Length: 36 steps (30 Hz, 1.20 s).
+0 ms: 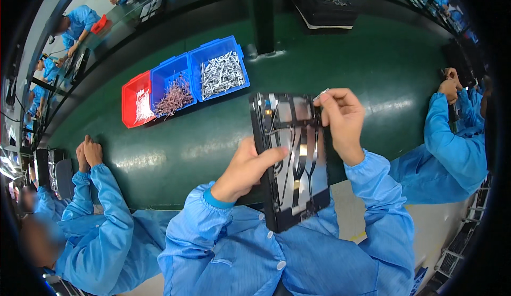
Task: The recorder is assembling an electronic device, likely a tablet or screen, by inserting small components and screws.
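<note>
While a co-worker at the far left held both hands together at the green surface, a red bin of small white pieces stood farther along, just beside a blue bin heaped with thin copper-pink pieces, itself next to a second blue bin full of silvery strips. Rightward and nearer the wearer, the left hand gripped the left edge of a flat black device, thumb pressed on its inner face, the other fingers mostly hidden behind. Past it, well away, a dark post stood on the surface. The device was held up, slightly tilted, before the wearer's blue jacket, showing pale panels and black strips. Farther back lay a black stack. At the device's upper right corner the right hand pinched a small pale piece between thumb and forefinger; whether that piece was attached could not be told. At the far right another blue-sleeved person worked with hands close together
</note>
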Each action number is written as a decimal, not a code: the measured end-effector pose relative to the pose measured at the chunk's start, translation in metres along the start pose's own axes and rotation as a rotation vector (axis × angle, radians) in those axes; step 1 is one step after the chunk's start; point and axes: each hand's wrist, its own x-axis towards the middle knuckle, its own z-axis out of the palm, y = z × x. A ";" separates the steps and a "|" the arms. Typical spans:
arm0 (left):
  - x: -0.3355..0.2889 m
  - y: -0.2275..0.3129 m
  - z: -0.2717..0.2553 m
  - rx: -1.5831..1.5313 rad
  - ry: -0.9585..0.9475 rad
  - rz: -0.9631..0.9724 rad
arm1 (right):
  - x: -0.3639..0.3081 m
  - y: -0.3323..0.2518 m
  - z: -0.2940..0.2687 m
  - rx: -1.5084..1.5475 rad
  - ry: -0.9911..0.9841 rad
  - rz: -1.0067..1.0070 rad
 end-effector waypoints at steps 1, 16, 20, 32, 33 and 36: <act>0.006 0.002 0.002 0.011 0.028 0.157 | 0.005 -0.012 0.001 0.000 0.008 -0.017; 0.068 -0.009 -0.033 0.896 0.597 1.386 | 0.016 -0.122 0.062 0.178 -0.608 0.088; 0.066 -0.011 -0.036 0.858 0.497 1.359 | 0.023 -0.124 0.075 0.260 -0.668 0.233; 0.051 0.010 -0.016 0.990 0.597 1.494 | 0.024 -0.114 0.076 0.268 -0.650 0.149; 0.050 0.010 -0.015 0.988 0.595 1.495 | 0.024 -0.115 0.075 0.267 -0.649 0.147; 0.048 0.008 -0.014 1.000 0.588 1.430 | 0.025 -0.117 0.072 0.237 -0.661 0.155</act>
